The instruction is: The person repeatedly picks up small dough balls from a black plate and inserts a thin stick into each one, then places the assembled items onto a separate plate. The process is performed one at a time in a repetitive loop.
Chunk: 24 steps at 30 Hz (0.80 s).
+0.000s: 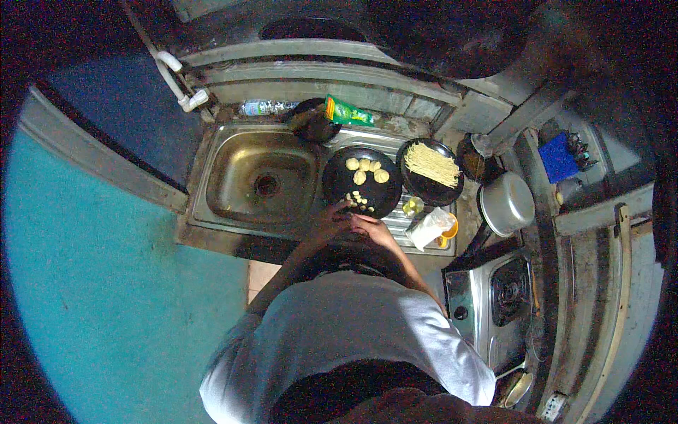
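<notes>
My left hand (336, 216) and my right hand (367, 225) are close together at the near edge of a dark round plate (335, 185). Both have their fingers drawn in. Whatever is between them is too small and dim to make out. At the far side of the plate lie several pale, round peeled pieces (364, 165), possibly potatoes. Small pale pieces (357, 198) resembling garlic cloves are scattered nearer to my fingers. Right of this plate, a second dark plate (452, 194) carries a heap of pale noodle-like sticks (432, 165).
A steel sink basin (233, 177) is on the left. A small glass (413, 206), a white packet (427, 230) and an orange cup (450, 227) stand at the right. Beyond are a silver pot (507, 203) and a gas stove (480, 304). A green packet (349, 113) lies behind the plates.
</notes>
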Each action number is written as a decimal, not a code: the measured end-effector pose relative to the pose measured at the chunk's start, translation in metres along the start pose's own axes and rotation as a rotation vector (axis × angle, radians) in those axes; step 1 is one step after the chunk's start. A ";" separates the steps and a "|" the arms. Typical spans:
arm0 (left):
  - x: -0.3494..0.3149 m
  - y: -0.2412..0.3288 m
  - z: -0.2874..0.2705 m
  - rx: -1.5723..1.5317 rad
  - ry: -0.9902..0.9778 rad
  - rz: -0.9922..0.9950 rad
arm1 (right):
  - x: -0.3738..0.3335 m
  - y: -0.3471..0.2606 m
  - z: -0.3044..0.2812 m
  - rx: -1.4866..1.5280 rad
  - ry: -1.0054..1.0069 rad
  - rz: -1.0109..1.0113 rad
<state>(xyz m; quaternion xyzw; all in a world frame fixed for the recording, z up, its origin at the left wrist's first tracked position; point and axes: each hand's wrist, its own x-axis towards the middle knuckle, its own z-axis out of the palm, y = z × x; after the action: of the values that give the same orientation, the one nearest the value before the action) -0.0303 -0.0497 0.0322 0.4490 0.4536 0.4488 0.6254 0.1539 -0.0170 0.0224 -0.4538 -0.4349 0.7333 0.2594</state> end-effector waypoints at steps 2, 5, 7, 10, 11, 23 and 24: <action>0.002 -0.008 -0.003 0.059 0.020 0.047 | -0.002 -0.001 0.002 0.043 -0.031 -0.035; 0.004 -0.011 -0.005 0.139 0.011 0.048 | -0.002 -0.002 0.000 0.112 -0.054 -0.028; 0.002 -0.010 -0.003 0.134 0.031 0.015 | -0.002 -0.001 0.002 0.280 -0.039 0.009; 0.000 0.003 0.003 0.245 0.103 -0.016 | 0.003 0.005 -0.005 0.515 -0.154 0.040; 0.002 -0.001 0.003 0.153 0.091 -0.029 | 0.004 0.007 -0.005 0.516 -0.143 0.064; 0.012 -0.031 -0.010 0.291 -0.047 -0.039 | -0.004 -0.001 -0.001 0.653 0.097 0.088; 0.009 -0.027 -0.009 0.168 -0.052 -0.129 | -0.009 -0.010 0.002 0.651 0.134 0.100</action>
<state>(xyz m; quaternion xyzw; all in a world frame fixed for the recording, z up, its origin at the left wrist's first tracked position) -0.0335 -0.0446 0.0025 0.4811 0.5012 0.3564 0.6247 0.1559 -0.0203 0.0352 -0.4153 -0.1372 0.8139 0.3825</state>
